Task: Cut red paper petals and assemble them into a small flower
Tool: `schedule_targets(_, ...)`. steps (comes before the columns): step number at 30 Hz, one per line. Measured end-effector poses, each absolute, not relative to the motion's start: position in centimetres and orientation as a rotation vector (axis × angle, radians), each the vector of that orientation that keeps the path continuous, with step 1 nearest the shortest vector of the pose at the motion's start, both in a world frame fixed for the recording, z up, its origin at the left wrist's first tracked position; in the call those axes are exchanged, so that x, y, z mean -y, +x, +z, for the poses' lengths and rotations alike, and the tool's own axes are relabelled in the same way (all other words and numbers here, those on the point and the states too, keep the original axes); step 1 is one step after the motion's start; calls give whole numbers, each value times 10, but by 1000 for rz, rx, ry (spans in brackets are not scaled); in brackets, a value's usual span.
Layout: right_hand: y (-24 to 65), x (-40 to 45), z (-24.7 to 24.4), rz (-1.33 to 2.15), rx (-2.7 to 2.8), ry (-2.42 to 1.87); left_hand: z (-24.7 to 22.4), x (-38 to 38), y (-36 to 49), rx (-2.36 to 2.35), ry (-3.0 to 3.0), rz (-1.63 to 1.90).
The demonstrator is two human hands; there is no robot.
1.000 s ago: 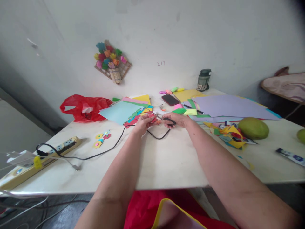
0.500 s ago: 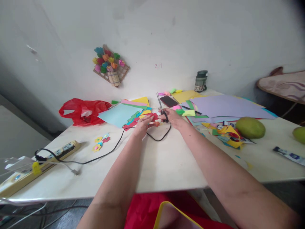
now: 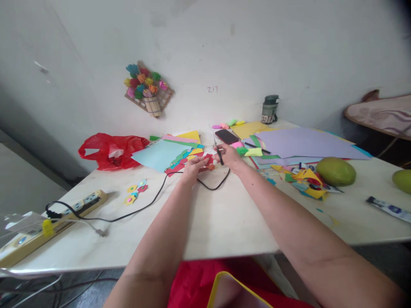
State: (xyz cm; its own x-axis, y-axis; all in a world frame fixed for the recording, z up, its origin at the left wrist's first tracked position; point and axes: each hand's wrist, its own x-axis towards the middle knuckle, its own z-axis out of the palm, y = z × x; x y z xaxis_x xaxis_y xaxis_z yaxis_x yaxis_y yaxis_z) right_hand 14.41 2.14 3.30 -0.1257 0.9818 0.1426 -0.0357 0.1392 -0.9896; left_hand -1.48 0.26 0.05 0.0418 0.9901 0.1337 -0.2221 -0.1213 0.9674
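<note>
My right hand (image 3: 229,157) is closed around a pair of scissors (image 3: 219,155), whose thin metal blades point up and away toward the wall. To its left, my left hand (image 3: 194,167) rests low over red paper (image 3: 175,169), thumb and fingers drawn together. Whatever sits between those fingertips is too small to make out. Small white and red paper bits lie between the two hands, along with a small orange piece (image 3: 211,167). Wavy green, blue and yellow paper strips (image 3: 183,157) lie just beyond my left hand.
A black cord (image 3: 141,209) runs from the power strip (image 3: 80,205) past my hands. Paper flowers (image 3: 131,199), a red plastic bag (image 3: 105,147) and light-blue paper (image 3: 157,155) lie left. Rightward are a phone (image 3: 226,137), purple sheets (image 3: 298,143), paper scraps (image 3: 310,182) and a green fruit (image 3: 336,171).
The scissors have tilted in my right hand, and their blades look closer together. My left fingers, flatter before, have drawn together. The view has shifted slightly.
</note>
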Motion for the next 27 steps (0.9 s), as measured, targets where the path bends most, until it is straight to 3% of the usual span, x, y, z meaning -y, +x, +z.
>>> schedule_targets(27,149,-27,27,1249,1392,-975,1,-4,-15,-987,1163,1433)
